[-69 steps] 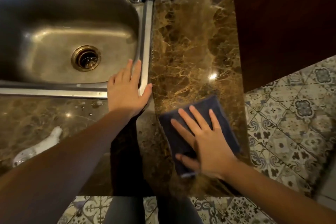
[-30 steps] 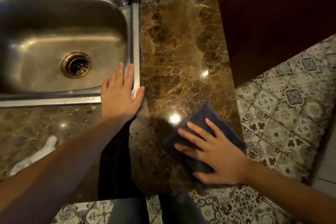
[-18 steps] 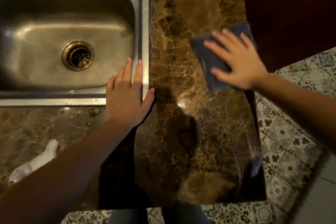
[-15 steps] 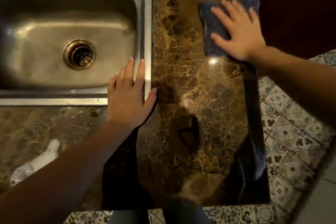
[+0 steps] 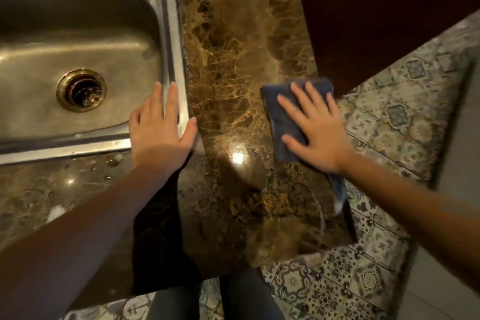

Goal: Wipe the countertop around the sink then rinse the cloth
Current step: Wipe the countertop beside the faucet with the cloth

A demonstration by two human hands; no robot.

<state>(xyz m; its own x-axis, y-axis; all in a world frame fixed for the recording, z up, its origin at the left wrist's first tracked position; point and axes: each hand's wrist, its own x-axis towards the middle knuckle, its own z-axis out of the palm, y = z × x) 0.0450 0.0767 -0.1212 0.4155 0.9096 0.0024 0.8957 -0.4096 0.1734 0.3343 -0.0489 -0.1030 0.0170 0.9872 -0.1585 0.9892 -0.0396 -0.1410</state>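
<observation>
Cloth [image 5: 281,123]: one, dark blue, flat on the tabletop [image 5: 233,60] right of the one sink [image 5: 171,34], near the tabletop's right edge. Hands: two. Versus 0.5 s ago: cloth and right hand [image 5: 318,132] drawn back nearer, away from the cabinet [image 5: 376,21]. Right hand presses the cloth, fingers spread straight. Left hand [image 5: 158,135] flat, fingers straight, on the sink's front-right corner.

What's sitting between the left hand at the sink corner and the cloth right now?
In the head view, only bare brown marble countertop lies between the left hand and the cloth under the right hand. No objects sit there.
</observation>
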